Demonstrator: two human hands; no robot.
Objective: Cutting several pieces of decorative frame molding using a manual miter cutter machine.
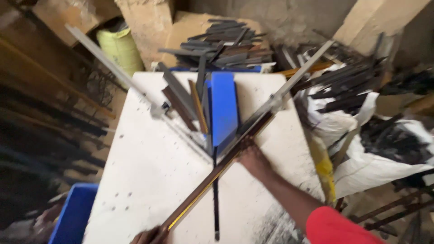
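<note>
Brown metal strip [212, 178], long and narrow with a yellowish edge, lies slantwise across the white table [149, 176], running from about seven o'clock up toward one o'clock. Both hands are on that one strip. Down at the bottom edge of the view, the left hand [147, 236] grips its near end, though only the knuckles show, so how tightly the fingers are closed I cannot tell. Farther up, the right hand [253, 158] is laid over the strip's middle with fingers curled onto it; the arm reaches in from five o'clock and ends in a red sleeve [337, 226].

Past the right hand, the strip seems to carry on into a grey aluminium bar [298, 74] pointing to one o'clock, but blur hides where one ends and the other begins. A second grey bar [113, 68] slants off toward eleven o'clock, so the two make a wide V. One thin dark rod [215, 199] lies straight along six o'clock under the strip. Between the bars, at twelve o'clock, rests one blue block [224, 106] with about four short offcuts [183, 97] fanned beside it. A blue bin [74, 214] sits at eight o'clock, and a white sack [361, 162] of dark scrap at three.
</note>
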